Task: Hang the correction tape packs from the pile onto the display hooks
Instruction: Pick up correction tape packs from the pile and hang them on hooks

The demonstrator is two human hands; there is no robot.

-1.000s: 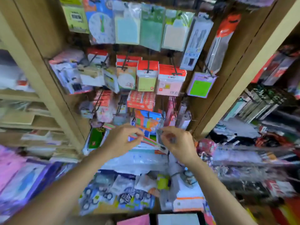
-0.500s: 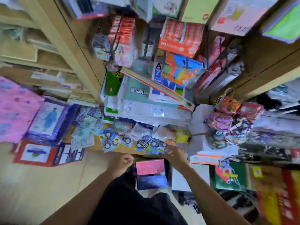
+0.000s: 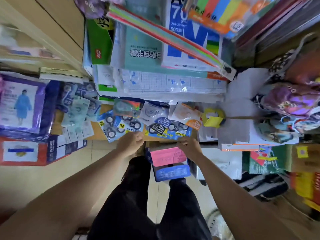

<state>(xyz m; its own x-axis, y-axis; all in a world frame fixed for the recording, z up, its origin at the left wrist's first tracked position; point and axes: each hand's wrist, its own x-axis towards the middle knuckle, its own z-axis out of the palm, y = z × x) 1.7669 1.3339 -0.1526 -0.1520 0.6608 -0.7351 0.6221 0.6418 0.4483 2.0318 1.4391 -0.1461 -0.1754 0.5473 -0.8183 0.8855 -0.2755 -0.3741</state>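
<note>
The pile of correction tape packs [image 3: 131,123] lies on a brown cardboard surface just ahead of my hands: blue "value pack" cards with round tapes, and blue "40" packs [image 3: 166,129] to the right. My left hand [image 3: 130,143] is curled, its fingertips touching the lower edge of a blue value pack; a grip cannot be made out. My right hand [image 3: 189,146] rests at the cardboard's front edge below the "40" packs, fingers loosely apart, holding nothing. The display hooks are out of view.
Stacked paper reams and plastic sleeves [image 3: 161,80] rise behind the pile. A blue box with pink sheets [image 3: 168,160] stands between my hands and legs. Raincoat packs [image 3: 22,104] lie left, patterned bags [image 3: 292,103] right, a yellow tape roll [image 3: 213,118] beside the packs.
The view has dropped from the hook wall to the pile. Both hands came down from the hooks, and the left hand has reached forward to the blue pack's edge.
</note>
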